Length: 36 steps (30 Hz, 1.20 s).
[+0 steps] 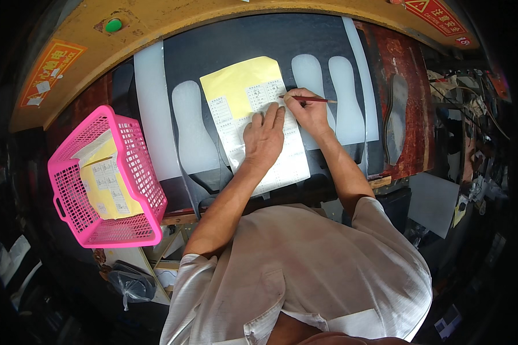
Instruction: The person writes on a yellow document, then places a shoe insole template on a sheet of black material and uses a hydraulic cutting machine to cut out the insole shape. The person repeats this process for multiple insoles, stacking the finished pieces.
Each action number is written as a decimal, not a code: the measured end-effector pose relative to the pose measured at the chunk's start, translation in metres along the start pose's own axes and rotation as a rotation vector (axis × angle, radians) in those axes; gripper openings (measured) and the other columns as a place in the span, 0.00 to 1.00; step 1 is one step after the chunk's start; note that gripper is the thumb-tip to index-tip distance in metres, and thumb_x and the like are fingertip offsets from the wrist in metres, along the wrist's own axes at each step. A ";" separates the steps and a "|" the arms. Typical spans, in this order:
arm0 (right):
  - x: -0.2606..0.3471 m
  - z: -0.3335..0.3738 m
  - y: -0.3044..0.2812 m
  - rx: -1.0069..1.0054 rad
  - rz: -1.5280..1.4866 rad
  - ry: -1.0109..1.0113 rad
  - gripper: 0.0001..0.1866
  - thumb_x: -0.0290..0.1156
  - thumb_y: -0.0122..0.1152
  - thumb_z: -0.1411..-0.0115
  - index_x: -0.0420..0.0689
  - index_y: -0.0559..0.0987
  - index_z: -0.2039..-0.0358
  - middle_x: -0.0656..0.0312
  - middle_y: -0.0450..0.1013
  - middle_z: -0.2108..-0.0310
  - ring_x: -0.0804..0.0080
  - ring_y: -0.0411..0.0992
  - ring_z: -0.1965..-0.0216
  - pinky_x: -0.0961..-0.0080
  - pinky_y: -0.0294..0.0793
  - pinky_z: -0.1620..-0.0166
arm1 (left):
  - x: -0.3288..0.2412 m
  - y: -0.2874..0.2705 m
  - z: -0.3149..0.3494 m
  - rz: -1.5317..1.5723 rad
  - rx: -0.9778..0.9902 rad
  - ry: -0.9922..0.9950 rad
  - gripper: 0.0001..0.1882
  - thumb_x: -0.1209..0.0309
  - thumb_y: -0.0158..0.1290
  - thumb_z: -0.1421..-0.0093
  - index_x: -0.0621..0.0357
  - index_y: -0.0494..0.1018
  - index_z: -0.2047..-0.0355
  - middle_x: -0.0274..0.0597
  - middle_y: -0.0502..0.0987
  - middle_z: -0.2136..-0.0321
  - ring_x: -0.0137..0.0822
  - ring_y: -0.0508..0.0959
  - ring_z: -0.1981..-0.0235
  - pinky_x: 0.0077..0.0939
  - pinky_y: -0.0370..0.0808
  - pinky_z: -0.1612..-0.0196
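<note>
A sheet of white labels on yellow backing (231,86) lies on the dark work surface in front of me, several labels peeled off its upper part. My left hand (264,137) rests flat on the sheet, fingers stretched out. Just right of it, my right hand (308,112) grips a dark red pen (316,99), its tip at the label area near the sheet's right edge. Handwriting shows on some upper labels. Pale sole-shaped pieces (193,126) lie left of the sheet, and two more sole shapes (345,95) lie to its right, one partly behind my right hand.
A pink plastic basket (141,155) with more label sheets (110,185) stands at the left. A dark metal sole-shaped cutting die (396,121) sits on the red-brown surface at the right. Across the far side runs a yellow machine beam (172,26) with a green button (113,25).
</note>
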State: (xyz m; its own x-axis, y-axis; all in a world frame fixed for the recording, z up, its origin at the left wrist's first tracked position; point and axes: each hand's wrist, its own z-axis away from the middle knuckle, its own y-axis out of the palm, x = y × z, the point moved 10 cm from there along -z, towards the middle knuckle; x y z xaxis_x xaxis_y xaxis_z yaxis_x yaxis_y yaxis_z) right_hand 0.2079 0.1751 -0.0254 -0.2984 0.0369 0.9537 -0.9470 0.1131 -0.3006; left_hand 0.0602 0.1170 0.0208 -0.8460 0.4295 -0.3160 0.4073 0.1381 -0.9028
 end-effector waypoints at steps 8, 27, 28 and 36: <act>0.000 0.000 -0.002 -0.004 -0.047 0.011 0.11 0.34 0.72 0.38 0.39 0.88 0.62 0.66 0.81 0.74 0.82 0.75 0.72 0.79 0.75 0.67 | 0.000 -0.001 0.000 -0.001 -0.004 0.003 0.24 0.74 0.58 0.43 0.56 0.81 0.43 0.36 0.78 0.41 0.42 0.77 0.56 0.35 0.80 0.56; 0.001 -0.001 -0.003 -0.035 -0.019 0.007 0.11 0.33 0.71 0.39 0.38 0.87 0.62 0.64 0.82 0.73 0.81 0.76 0.72 0.78 0.76 0.66 | 0.002 0.001 0.000 0.029 0.024 -0.021 0.25 0.74 0.58 0.42 0.56 0.80 0.43 0.37 0.78 0.39 0.44 0.77 0.53 0.38 0.80 0.54; 0.000 -0.002 -0.002 -0.028 -0.023 0.008 0.11 0.33 0.71 0.38 0.38 0.87 0.62 0.64 0.82 0.73 0.81 0.76 0.72 0.79 0.76 0.66 | 0.002 0.002 0.001 0.028 0.026 -0.022 0.25 0.74 0.58 0.42 0.56 0.80 0.43 0.38 0.77 0.39 0.44 0.77 0.53 0.38 0.80 0.54; -0.003 0.009 -0.011 -0.066 -0.137 0.035 0.07 0.28 0.71 0.37 0.38 0.86 0.62 0.67 0.82 0.70 0.84 0.74 0.70 0.82 0.75 0.65 | 0.003 0.001 0.001 0.051 0.025 -0.024 0.25 0.74 0.58 0.42 0.56 0.80 0.43 0.37 0.77 0.40 0.44 0.77 0.53 0.38 0.80 0.53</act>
State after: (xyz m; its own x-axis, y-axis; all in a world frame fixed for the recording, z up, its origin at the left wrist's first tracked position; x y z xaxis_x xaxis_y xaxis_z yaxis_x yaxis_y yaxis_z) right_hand 0.2180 0.1652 -0.0249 -0.1613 0.0508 0.9856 -0.9685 0.1841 -0.1680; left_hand 0.0577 0.1173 0.0188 -0.8325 0.4140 -0.3683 0.4416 0.0941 -0.8923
